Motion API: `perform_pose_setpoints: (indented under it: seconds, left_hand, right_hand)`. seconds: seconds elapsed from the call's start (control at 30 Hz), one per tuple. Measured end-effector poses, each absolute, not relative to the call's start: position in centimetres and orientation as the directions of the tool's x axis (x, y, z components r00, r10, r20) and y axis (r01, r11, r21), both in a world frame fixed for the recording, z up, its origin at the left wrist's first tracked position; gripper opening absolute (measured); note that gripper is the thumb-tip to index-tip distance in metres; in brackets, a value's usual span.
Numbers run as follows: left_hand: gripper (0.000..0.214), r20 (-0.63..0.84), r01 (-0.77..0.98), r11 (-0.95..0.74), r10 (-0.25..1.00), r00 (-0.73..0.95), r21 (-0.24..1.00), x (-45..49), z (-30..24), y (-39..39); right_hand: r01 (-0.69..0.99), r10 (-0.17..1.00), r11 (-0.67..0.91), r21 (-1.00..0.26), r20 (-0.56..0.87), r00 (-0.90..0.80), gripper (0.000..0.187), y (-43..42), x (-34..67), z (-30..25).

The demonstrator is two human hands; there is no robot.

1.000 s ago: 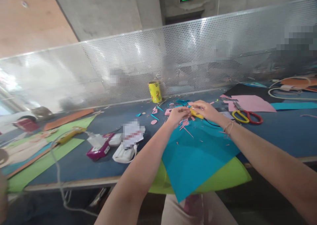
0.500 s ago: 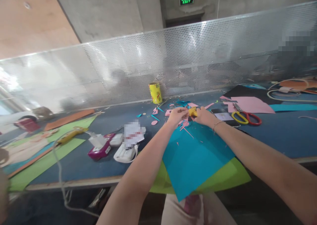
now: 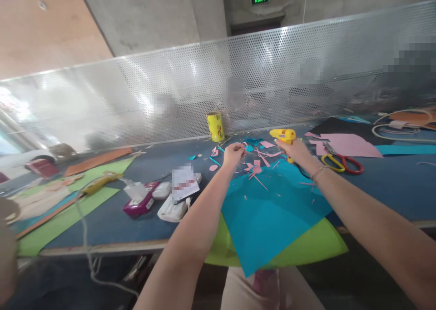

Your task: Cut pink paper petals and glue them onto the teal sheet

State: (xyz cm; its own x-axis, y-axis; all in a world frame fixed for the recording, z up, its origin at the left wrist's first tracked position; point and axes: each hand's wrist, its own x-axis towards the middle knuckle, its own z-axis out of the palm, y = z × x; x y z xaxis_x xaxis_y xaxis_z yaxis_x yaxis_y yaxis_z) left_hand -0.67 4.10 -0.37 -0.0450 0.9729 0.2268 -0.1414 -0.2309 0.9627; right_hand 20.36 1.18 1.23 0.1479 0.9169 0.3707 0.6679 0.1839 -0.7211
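Two hands apart, left apparently curled

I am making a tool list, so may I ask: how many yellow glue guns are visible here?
2, it seems: one yellow glue gun in the right hand, and a blurrier second glue gun on the light green sheet at the left. Others may be hidden.
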Motion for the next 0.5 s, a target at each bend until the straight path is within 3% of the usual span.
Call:
perform_pose_setpoints:
  seconds: [0.1,0.27,0.37,0.5]
  left_hand:
    - [0.009,0.249,-0.071,-0.251,0.968,-0.044,0.965,-1.1,-0.9,4.8]
    - [0.009,0.229,0.000,-0.230,0.970,-0.080,0.973,-1.6,-1.3,5.2]
    - [0.010,0.217,0.015,-0.217,0.973,-0.082,0.976,-1.7,-1.2,5.3]
    - [0.014,0.226,0.036,-0.224,0.972,-0.063,0.974,-1.6,-1.1,5.1]
  right_hand:
    - [0.494,0.935,0.268,-0.827,0.347,0.075,0.031,0.4,20.4,1.7]
    - [0.343,0.901,0.424,-0.838,0.354,-0.249,0.024,-1.3,20.1,2.3]
    - [0.335,0.885,0.429,-0.839,0.315,-0.344,0.023,-2.0,19.8,2.4]
    - [0.411,0.889,0.427,-0.805,0.292,-0.352,0.025,-2.2,19.2,2.2]
